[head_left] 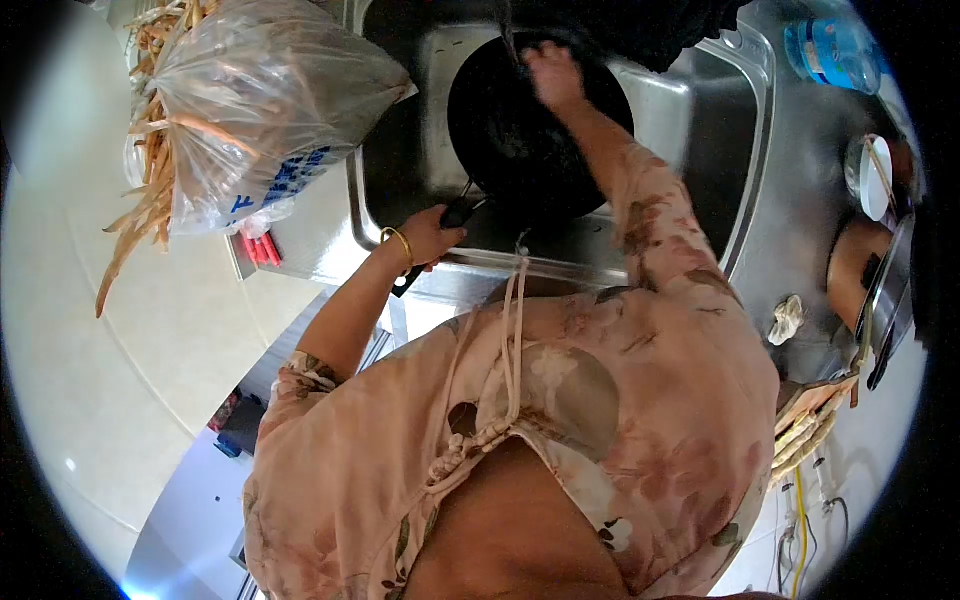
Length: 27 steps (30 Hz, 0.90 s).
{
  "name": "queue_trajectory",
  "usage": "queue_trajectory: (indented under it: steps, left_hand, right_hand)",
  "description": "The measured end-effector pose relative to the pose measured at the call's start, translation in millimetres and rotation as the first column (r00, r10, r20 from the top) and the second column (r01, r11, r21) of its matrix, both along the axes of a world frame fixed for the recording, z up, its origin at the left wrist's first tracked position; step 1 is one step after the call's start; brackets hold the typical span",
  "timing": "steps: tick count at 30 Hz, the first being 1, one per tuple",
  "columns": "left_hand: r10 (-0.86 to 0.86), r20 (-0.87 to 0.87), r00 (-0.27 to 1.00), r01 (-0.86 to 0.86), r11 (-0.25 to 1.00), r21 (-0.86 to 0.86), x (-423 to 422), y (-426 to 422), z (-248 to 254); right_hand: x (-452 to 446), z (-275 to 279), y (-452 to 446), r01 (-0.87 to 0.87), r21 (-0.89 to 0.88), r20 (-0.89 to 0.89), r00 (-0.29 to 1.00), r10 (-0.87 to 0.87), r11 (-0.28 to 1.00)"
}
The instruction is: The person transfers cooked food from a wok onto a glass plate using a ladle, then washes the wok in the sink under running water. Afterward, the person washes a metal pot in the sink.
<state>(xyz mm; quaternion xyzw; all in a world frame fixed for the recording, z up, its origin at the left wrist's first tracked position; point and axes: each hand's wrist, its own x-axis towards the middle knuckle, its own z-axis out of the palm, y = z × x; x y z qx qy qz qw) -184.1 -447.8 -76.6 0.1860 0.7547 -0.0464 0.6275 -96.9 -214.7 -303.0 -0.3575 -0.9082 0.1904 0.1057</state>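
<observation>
A black wok (520, 140) lies tilted in the steel sink. My left hand (435, 240), with a gold bangle at the wrist, is closed around the wok's black handle (457, 213). Inside the wok, near its far rim, my right hand (555, 75) rests with fingers stretched out against the dark surface. No tool shows in it, though the fingertips are slightly blurred. A dark faucet (505, 30) reaches down from the top, just left of my right hand.
Left of the sink (755, 150) sits a bulging clear plastic bag (270, 110), with dried stalks (155, 190) and red-handled items (260, 248) beside it. On the right are a water bottle (830, 52), a white bowl (873, 180) and a crumpled cloth (787, 320).
</observation>
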Motion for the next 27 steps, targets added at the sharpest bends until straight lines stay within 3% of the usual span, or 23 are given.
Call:
queue_trajectory:
  steps: [1, 2, 4, 6, 7, 8, 10, 12, 13, 14, 15, 16, 18, 20, 21, 22, 24, 25, 27]
  left_hand:
    - [-0.008, -0.016, 1.000, 0.008, 1.000, -0.007, 1.2, 2.2, 2.9]
    - [0.006, 0.022, 1.000, -0.006, 1.000, 0.003, -1.4, -1.2, -1.3]
    - [0.038, 0.101, 0.994, -0.041, 0.999, 0.029, -7.5, -8.5, -15.3]
    - [0.030, 0.104, 0.994, -0.033, 0.999, 0.026, -6.3, -5.9, -13.0]
    - [0.025, 0.100, 0.995, -0.028, 0.999, 0.023, -5.8, -4.2, -10.5]
    - [0.014, 0.059, 0.998, -0.015, 1.000, 0.018, -2.7, -1.0, -6.1]
    - [-0.013, -0.033, 0.999, 0.013, 1.000, -0.002, 4.1, 4.4, 3.2]
    - [0.028, 0.003, 1.000, -0.028, 1.000, 0.001, 1.5, 3.1, 0.8]
    - [0.045, 0.023, 0.999, -0.045, 0.999, -0.001, -0.1, 0.5, -1.0]
    - [0.038, 0.014, 0.999, -0.038, 0.999, 0.002, -0.8, -4.3, -6.2]
    - [0.031, 0.006, 1.000, -0.031, 0.999, 0.010, -1.6, -9.0, -14.2]
    - [0.023, 0.001, 1.000, -0.023, 0.999, 0.022, -2.9, -10.3, -17.5]
    - [0.018, 0.040, 0.999, -0.019, 0.999, 0.026, -5.0, -7.0, -12.4]
    - [0.067, 0.030, 0.997, -0.067, 0.997, 0.022, -0.5, -1.4, -5.4]
    - [0.067, 0.044, 0.997, -0.068, 0.997, 0.023, 0.3, -2.2, -6.5]
    - [0.065, 0.052, 0.997, -0.066, 0.997, 0.024, -1.3, -3.0, -7.7]
    - [0.046, 0.040, 0.998, -0.046, 0.999, 0.022, -0.8, -2.2, -6.9]
    - [0.024, 0.020, 0.999, -0.025, 0.999, 0.022, 0.7, -0.1, -4.4]
    - [0.008, 0.004, 1.000, -0.008, 1.000, 0.019, 1.1, -0.2, -3.4]
  right_hand:
    - [28.6, 7.3, 2.7, 0.003, 0.056, 0.144, 0.989, -0.011, 0.998]
    - [50.4, 19.0, -2.6, -0.028, -0.026, 0.369, 0.929, 0.035, 0.999]
    - [83.4, 30.4, -36.0, -0.122, -0.108, 0.674, 0.721, 0.163, 0.987]
    - [85.0, 42.9, -81.5, 0.012, -0.492, 0.675, 0.637, 0.373, 0.870]
    - [76.9, 68.2, -97.8, -0.068, -0.630, 0.543, 0.673, 0.502, 0.774]
    - [62.2, 59.0, -114.6, -0.220, -0.667, 0.374, 0.728, 0.575, 0.712]
    - [14.5, 58.7, -120.3, -0.322, -0.544, -0.087, 0.940, 0.330, 0.775]
    - [-36.7, 71.3, -66.7, -0.285, -0.451, -0.276, 0.946, 0.172, 0.846]
    - [-45.0, 47.4, -47.2, -0.128, -0.275, -0.565, 0.823, -0.053, 0.953]
    - [-48.5, 12.0, -18.9, 0.063, -0.441, -0.368, 0.897, -0.245, 0.895]
    - [-23.4, 20.0, -3.7, 0.158, -0.257, -0.102, 0.977, -0.189, 0.954]
    - [2.2, 31.9, 11.7, 0.167, -0.045, 0.180, 0.971, -0.157, 0.985]
    - [54.1, 6.6, 5.7, 0.008, 0.148, 0.326, 0.944, -0.056, 0.989]
    - [85.3, -11.6, -42.9, -0.118, 0.088, 0.612, 0.790, 0.040, 0.989]
    - [83.5, 30.1, -62.6, -0.153, -0.262, 0.719, 0.627, 0.299, 0.953]
    - [74.0, 45.6, -85.7, -0.085, -0.487, 0.664, 0.610, 0.432, 0.869]
    - [37.1, 69.4, -103.1, -0.259, -0.779, 0.308, 0.635, 0.708, 0.571]
    - [16.6, 72.2, -105.5, -0.347, -0.691, 0.129, 0.804, 0.580, 0.634]
    - [-30.7, 62.2, -81.6, -0.395, -0.535, -0.219, 0.919, 0.329, 0.747]
